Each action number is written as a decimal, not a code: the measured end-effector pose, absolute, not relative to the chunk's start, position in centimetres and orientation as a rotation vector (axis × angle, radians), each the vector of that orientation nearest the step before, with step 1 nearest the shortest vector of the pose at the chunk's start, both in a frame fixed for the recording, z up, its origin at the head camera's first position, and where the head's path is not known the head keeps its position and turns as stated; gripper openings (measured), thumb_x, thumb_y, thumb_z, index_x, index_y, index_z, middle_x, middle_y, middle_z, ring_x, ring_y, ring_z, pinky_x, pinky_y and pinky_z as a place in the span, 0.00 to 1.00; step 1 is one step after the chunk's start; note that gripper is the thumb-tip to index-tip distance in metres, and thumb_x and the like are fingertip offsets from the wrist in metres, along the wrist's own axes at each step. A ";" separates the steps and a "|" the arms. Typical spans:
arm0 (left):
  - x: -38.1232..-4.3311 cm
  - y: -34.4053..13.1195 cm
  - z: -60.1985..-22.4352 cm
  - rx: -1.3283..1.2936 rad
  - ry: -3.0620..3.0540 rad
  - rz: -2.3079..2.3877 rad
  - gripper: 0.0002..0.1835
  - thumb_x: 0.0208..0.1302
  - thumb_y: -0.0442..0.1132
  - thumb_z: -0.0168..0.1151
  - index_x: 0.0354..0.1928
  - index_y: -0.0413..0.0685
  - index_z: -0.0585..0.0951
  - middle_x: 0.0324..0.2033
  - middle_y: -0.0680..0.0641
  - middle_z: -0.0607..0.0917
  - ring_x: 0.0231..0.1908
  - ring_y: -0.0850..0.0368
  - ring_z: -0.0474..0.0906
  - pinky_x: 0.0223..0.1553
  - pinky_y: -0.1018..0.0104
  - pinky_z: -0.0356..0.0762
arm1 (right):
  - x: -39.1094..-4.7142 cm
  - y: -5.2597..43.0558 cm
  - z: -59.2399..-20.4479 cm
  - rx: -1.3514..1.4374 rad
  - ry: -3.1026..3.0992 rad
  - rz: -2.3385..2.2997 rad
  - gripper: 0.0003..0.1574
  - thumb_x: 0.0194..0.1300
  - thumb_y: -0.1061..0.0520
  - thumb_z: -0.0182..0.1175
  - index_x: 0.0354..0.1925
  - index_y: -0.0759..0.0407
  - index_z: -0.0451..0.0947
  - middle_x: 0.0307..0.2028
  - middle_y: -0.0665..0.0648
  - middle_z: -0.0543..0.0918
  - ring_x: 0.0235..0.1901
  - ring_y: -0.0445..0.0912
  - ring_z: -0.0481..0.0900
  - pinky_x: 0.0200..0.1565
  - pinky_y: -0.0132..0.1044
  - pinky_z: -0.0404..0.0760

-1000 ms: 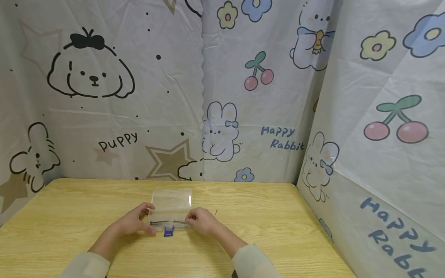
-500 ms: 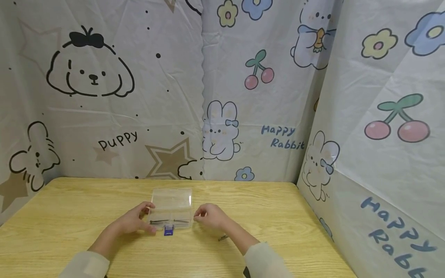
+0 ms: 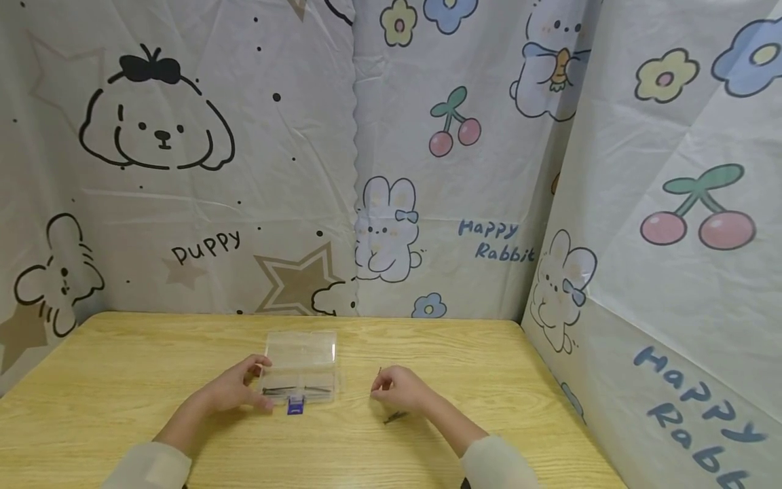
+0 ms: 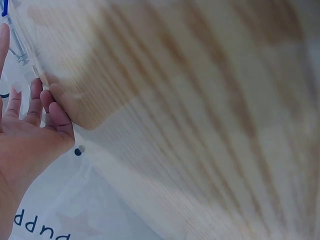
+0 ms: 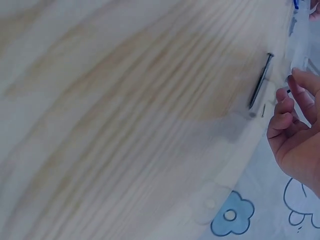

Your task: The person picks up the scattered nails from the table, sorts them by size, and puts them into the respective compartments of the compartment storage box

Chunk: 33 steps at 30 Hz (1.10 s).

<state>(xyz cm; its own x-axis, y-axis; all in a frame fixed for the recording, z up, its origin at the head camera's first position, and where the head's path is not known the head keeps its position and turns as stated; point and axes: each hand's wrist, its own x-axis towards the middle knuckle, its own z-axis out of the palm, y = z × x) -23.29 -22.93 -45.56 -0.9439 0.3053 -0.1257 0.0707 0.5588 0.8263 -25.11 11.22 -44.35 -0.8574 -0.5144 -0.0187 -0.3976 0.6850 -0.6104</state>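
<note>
The left wrist view's edge cuts off the left grip (image 4: 31, 137) and the blue latch (image 4: 5, 7) beyond it. The dark nails (image 3: 279, 391) in the clear plastic box (image 3: 302, 350) at that grip are too small to count. By the right grip (image 3: 400, 388), 1 dark speck (image 5: 288, 91) cannot be identified.

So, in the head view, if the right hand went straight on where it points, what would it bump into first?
Likely the open, rectangular clear plastic box, on its right side: the bare right hand points that way. Its height is unclear, though, so it might pass above.
</note>
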 end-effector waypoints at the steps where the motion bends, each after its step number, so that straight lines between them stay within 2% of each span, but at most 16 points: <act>1: -23.3 -22.9 -45.6 0.314 2.541 1.329 0.44 0.38 0.45 0.72 0.57 0.44 0.59 0.53 0.34 0.63 0.56 0.29 0.56 0.52 0.40 0.59 | -25.0 11.6 -44.4 -0.742 2.707 -0.917 0.04 0.57 0.54 0.58 0.28 0.53 0.78 0.26 0.46 0.74 0.26 0.37 0.67 0.27 0.29 0.68; 18: -23.4 -22.9 -45.7 0.305 2.539 1.330 0.44 0.38 0.45 0.72 0.57 0.44 0.59 0.53 0.34 0.63 0.56 0.31 0.56 0.52 0.39 0.58 | -24.0 15.4 -45.0 -0.691 2.666 -0.948 0.06 0.57 0.55 0.58 0.30 0.57 0.77 0.26 0.48 0.75 0.24 0.37 0.68 0.25 0.28 0.69; 33: -23.5 -23.0 -45.8 0.313 2.540 1.337 0.43 0.38 0.45 0.73 0.57 0.44 0.60 0.52 0.35 0.63 0.54 0.37 0.60 0.51 0.42 0.60 | -23.6 16.9 -45.1 -0.741 2.680 -0.864 0.04 0.54 0.56 0.61 0.29 0.55 0.78 0.24 0.46 0.75 0.24 0.35 0.68 0.28 0.27 0.68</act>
